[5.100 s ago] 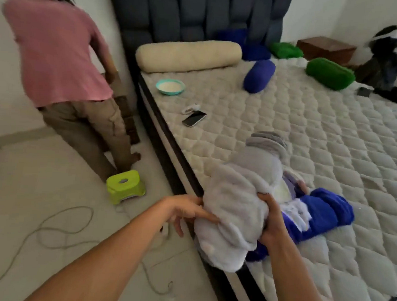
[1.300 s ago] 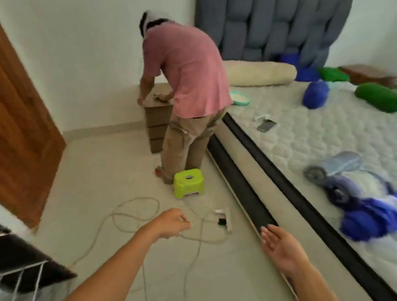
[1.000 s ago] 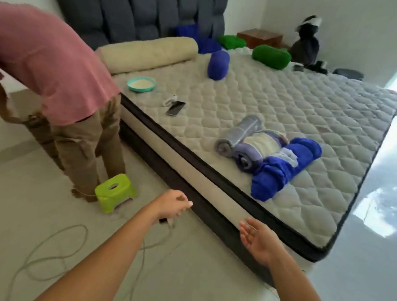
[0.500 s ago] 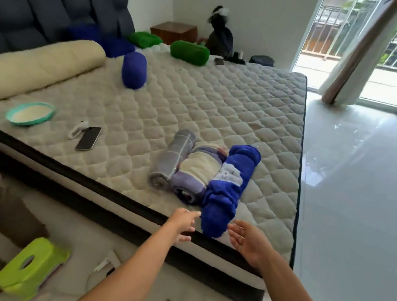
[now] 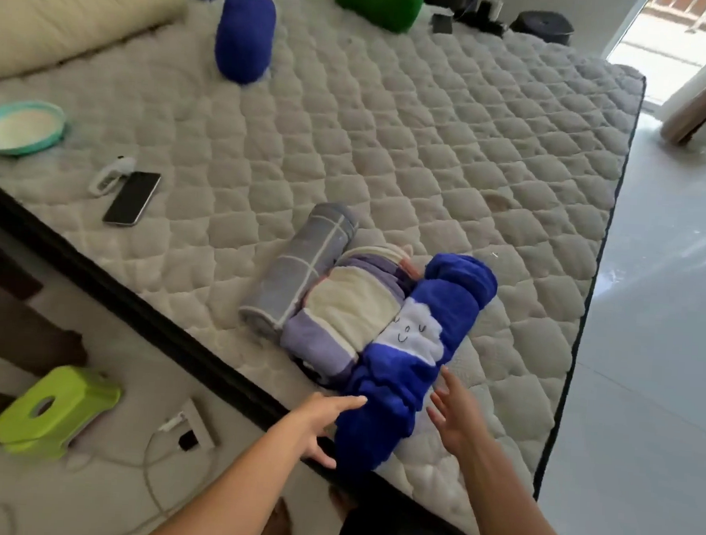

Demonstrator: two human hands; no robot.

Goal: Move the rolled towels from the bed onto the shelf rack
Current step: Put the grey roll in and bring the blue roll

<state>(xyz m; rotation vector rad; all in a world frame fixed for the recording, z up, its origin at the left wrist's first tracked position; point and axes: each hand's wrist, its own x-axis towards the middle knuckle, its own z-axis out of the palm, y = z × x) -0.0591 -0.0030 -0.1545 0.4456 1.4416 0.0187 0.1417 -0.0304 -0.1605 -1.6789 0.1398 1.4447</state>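
Note:
Three rolled towels lie side by side near the front edge of the quilted mattress point(image 5: 453, 157): a grey checked roll point(image 5: 297, 276), a cream and lilac roll point(image 5: 348, 320), and a bright blue roll with a white cloud face point(image 5: 412, 353). My left hand point(image 5: 325, 422) is open, its fingertips touching the near left end of the blue roll. Just right of the same roll, my right hand point(image 5: 458, 418) is open with fingers spread, close to it but apart. Neither hand holds anything. The shelf rack is out of view.
A phone point(image 5: 132, 198), a white clip and a teal bowl point(image 5: 21, 127) lie on the mattress at left. A cream bolster point(image 5: 77, 10), a blue roll pillow point(image 5: 243, 33) and a green one point(image 5: 378, 0) sit at the back. A green stool point(image 5: 53, 410) and cables are on the floor.
I have turned from the floor side back to the bed and come closer. Both empty hands have reached forward to either side of the blue roll's near end.

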